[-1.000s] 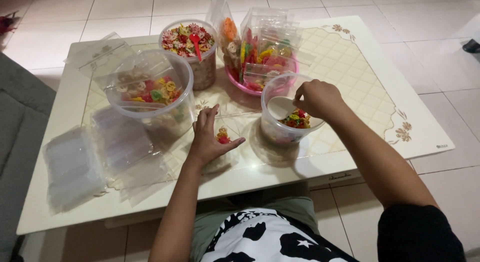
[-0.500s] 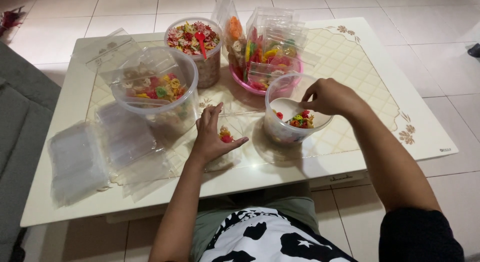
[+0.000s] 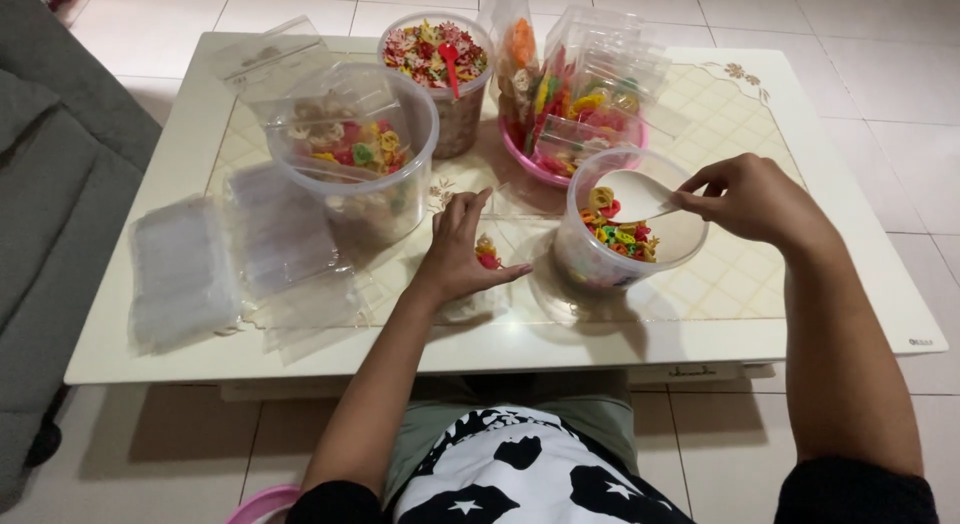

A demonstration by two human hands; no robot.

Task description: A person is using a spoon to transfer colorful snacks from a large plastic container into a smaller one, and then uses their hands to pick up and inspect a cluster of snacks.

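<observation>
- The step in hand looks like scooping: the right hand (image 3: 752,199) holds a white scoop (image 3: 632,195) by its handle, fingers pinched shut around it, with a couple of coloured pieces riding in the bowl of the scoop above the small clear tub (image 3: 628,224)
- The left hand (image 3: 455,252) rests on the surface (image 3: 760,284), thumb spread wide and fingers half open, holding a small clear bag (image 3: 478,274) at its mouth; whether it actually grips the plastic or only pins it down, I cannot tell
- A few red and orange pieces (image 3: 487,254) already lie in that bag, between thumb and forefinger, just left of the tub
- The next move, as I judge it, calls for carrying the scoop level across to the bag mouth and tipping it without spilling, while the left hand keeps the mouth open
- The pieces are small, bright, mixed shapes in red, orange, yellow and green; a shallow layer lies in the tub
- Around: a larger clear tub (image 3: 352,149) with more pieces, a full tub with a red spoon (image 3: 437,69), a pink bowl (image 3: 570,134) of filled bags, and stacks of empty bags (image 3: 185,269) at the left
</observation>
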